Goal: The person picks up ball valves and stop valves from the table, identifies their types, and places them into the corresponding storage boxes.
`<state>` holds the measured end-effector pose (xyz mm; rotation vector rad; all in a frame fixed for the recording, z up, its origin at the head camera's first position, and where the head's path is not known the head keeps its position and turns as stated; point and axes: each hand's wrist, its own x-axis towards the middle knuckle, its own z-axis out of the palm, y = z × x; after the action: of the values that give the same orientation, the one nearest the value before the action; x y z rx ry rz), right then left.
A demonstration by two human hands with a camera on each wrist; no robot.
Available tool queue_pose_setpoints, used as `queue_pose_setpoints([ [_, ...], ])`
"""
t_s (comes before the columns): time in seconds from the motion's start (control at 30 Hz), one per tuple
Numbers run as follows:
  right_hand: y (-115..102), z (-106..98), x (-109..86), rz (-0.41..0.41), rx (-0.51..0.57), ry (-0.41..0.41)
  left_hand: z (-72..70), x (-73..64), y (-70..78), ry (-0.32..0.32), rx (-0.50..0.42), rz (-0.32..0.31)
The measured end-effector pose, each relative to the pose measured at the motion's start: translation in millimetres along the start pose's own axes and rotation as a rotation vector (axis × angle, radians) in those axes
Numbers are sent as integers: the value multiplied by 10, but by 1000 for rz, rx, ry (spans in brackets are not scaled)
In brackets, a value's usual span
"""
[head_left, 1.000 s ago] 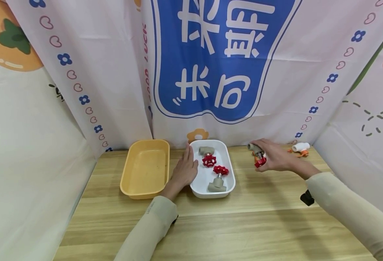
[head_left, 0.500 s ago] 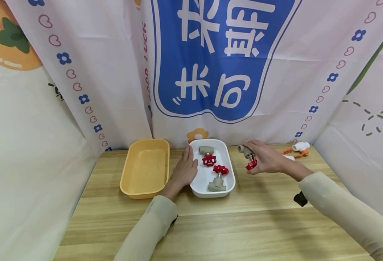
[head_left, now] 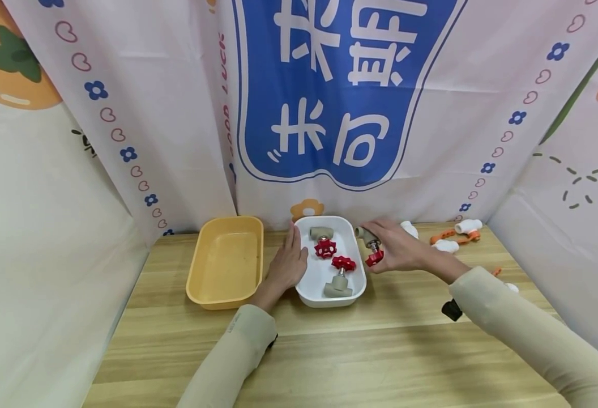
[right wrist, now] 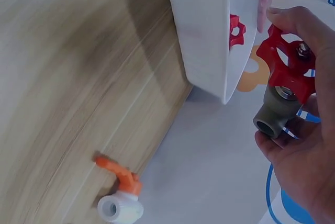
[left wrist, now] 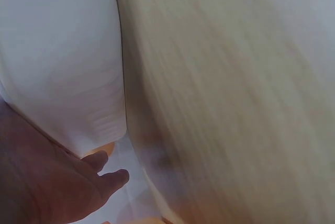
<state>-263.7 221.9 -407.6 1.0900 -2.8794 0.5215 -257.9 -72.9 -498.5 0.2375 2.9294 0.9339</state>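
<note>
Red-wheeled valve (right wrist: 284,79), clamped in the right grip (head_left: 394,245), has neared the white tray (head_left: 316,279) leftward, long axis slanting, wheel (head_left: 374,259) toward the person (head_left: 230,354); left grip (head_left: 287,262), straight-fingered, touches the tray.

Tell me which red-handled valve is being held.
The held valve is the one gripped in the right hand. The back valve and front valve both lie inside the white tray, ungripped.

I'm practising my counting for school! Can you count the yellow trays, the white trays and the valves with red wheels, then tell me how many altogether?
Yellow tray: 1
White tray: 1
Red-wheeled valves: 3, one of them in the right hand
Total: 5
</note>
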Motion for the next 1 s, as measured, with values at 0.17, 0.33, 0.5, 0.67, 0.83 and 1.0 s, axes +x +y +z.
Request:
queue_pose_setpoints([
  [0.17,-90,32,47,27,14,-18,10,8,-13,5,-3,-10],
  [0.33,-166,67,79,31,18,-28,16,8,-13,1,-29,-14],
  [0.5,-220,128,122,0,0,-13,9,-3,-22,17,-34,6],
  [0.67,-280,188,156,-44,-40,-8,5,-9,-35,27,-39,21],
  [0.83,-330,253,185,-99,-58,9,6,-5,-34,18,-38,14],
  [1.0,-364,322,216,-127,-42,6,-1,-8,-15,8,-35,-2],
])
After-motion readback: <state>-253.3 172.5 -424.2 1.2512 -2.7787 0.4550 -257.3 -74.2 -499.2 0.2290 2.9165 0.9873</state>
